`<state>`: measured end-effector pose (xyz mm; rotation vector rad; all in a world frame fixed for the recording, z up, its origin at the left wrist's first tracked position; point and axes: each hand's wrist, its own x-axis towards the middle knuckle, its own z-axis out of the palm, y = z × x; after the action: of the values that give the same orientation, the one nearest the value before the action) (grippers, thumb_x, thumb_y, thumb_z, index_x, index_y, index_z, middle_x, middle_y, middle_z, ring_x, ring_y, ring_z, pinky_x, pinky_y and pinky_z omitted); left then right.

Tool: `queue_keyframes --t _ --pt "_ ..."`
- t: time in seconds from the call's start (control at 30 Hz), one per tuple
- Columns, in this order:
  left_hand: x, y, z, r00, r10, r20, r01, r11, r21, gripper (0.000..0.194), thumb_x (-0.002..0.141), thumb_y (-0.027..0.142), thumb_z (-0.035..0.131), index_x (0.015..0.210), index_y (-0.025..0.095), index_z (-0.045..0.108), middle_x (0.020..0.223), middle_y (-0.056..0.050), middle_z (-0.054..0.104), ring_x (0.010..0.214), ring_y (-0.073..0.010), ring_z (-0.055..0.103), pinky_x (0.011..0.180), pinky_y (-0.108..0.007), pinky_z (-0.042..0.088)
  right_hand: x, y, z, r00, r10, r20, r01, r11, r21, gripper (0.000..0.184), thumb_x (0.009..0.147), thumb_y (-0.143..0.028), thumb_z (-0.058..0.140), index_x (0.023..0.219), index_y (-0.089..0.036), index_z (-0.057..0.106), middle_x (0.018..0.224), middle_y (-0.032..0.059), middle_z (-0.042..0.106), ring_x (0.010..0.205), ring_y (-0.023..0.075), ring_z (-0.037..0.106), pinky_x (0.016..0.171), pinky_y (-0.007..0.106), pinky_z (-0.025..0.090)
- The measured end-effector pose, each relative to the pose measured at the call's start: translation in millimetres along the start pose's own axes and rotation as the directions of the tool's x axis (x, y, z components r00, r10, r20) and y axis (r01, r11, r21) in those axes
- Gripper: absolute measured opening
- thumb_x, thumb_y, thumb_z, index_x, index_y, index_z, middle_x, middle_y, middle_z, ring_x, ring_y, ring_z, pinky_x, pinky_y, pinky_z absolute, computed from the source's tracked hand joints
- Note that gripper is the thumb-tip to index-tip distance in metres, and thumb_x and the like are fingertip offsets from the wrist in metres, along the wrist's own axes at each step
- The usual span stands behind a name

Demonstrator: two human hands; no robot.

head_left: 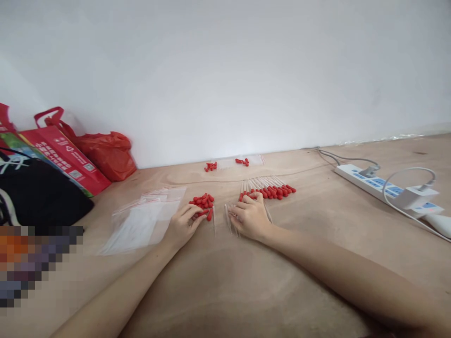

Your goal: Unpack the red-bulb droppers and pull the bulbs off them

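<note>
My left hand (182, 223) pinches a red rubber dropper bulb (202, 213) between thumb and fingers. It is at the near edge of a pile of loose red bulbs (203, 200). A single clear glass tube (214, 223) lies just right of that pile. My right hand (252, 217) is lowered over several glass tubes (227, 217), its fingertips closed on them; how many it grips is hidden. Beyond this hand, a row of droppers (273, 191) lies with red bulbs toward me and glass stems pointing away.
Clear zip bags (144, 218) with white contents lie at left. Farther back are a small bulb group (210, 166) and another clear bag (252, 160). A power strip (382, 185) with cables is at right. A black bag (42, 197) and red bags (105, 152) stand at left.
</note>
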<state>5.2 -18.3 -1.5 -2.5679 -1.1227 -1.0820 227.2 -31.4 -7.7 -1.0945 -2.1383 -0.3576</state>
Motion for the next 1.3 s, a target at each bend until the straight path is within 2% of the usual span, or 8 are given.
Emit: queue_keyframes --t 0.2,0.4,0.53,0.67,0.87,1.07,1.17,1.3 --pt "-4 2 -5.7 1.0 0.005 -0.018 -0.005 1.0 -0.019 0.016 0.082 0.022 0.047 0.081 0.018 0.062 0.079 -0.004 0.062 0.071 -0.0117 0.059 0.067 -0.024 0.05 -1 -3 -5 0.993 -0.053 0.109 0.049 0.998 0.039 0.033 0.078 -0.048 0.047 0.078 -0.02 0.065 0.069 0.0033 0.061 0.074 0.016 0.044 0.078 0.04 0.018" --pt "-8 -1 -6.5 0.997 0.073 0.025 -0.072 0.997 -0.021 0.017 0.081 0.018 0.047 0.085 0.018 0.064 0.081 -0.004 0.064 0.07 -0.0115 0.06 0.066 -0.023 0.051 -4 -6 -2 0.986 -0.11 0.126 0.1 0.992 0.081 0.046 0.072 -0.061 0.046 0.079 -0.019 0.064 0.069 0.0029 0.058 0.073 0.0161 0.044 0.077 0.039 0.021" --pt "-6 4 -9.6 0.997 0.061 -0.054 -0.058 0.997 0.053 0.017 0.079 0.018 0.05 0.092 0.018 0.061 0.086 -0.006 0.062 0.079 -0.0151 0.058 0.075 -0.03 0.048 -6 -3 -8 0.995 -0.091 0.044 0.087 0.992 0.088 0.041 0.077 -0.054 0.045 0.087 -0.019 0.064 0.074 0.003 0.06 0.074 0.0155 0.046 0.078 0.038 0.022" --pt "3 15 -7.9 0.997 0.049 -0.066 -0.042 0.994 0.104 0.012 0.077 0.019 0.051 0.08 0.018 0.063 0.084 -0.005 0.059 0.079 -0.0164 0.055 0.075 -0.033 0.045 -17 19 -25 0.996 -0.01 -0.09 0.014 0.999 0.044 0.03 0.082 -0.042 0.046 0.088 -0.02 0.064 0.075 0.0027 0.061 0.073 0.0141 0.048 0.078 0.036 0.022" --pt "44 37 27.0 0.987 -0.091 0.13 0.072 0.986 0.148 0.012 0.073 0.027 0.056 0.073 0.018 0.063 0.089 -0.007 0.057 0.086 -0.0213 0.051 0.077 -0.038 0.041 -48 66 -50 0.991 0.034 -0.133 -0.048 0.993 -0.106 0.023 0.081 -0.036 0.048 0.081 -0.02 0.066 0.071 0.0023 0.061 0.069 0.0138 0.048 0.078 0.036 0.022" --pt "90 46 63.5 0.892 -0.297 0.341 0.256 0.953 0.162 0.019 0.063 0.04 0.063 0.067 0.021 0.064 0.097 -0.006 0.056 0.1 -0.0269 0.046 0.085 -0.045 0.035 -52 77 -57 0.982 0.053 -0.184 -0.083 0.983 -0.161 0.021 0.081 -0.034 0.049 0.082 -0.021 0.065 0.069 0.0021 0.061 0.068 0.0138 0.048 0.078 0.035 0.022" --pt "98 43 71.9 0.857 -0.36 0.368 0.32 0.933 0.165 0.013 0.059 0.035 0.065 0.061 0.022 0.065 0.095 -0.005 0.058 0.1 -0.027 0.047 0.083 -0.043 0.035 -49 71 -55 0.984 0.035 -0.176 -0.059 0.99 -0.131 0.021 0.081 -0.034 0.049 0.081 -0.021 0.065 0.07 0.0022 0.061 0.068 0.0135 0.049 0.078 0.035 0.023" --pt "99 39 77.3 0.843 -0.434 0.319 0.398 0.901 0.173 0.011 0.06 0.032 0.063 0.057 0.022 0.065 0.09 -0.004 0.06 0.096 -0.027 0.05 0.08 -0.041 0.037 -48 66 -52 0.988 0.02 -0.155 -0.037 0.993 -0.111 0.021 0.081 -0.034 0.049 0.082 -0.02 0.065 0.072 0.0023 0.061 0.069 0.0136 0.049 0.078 0.035 0.023"
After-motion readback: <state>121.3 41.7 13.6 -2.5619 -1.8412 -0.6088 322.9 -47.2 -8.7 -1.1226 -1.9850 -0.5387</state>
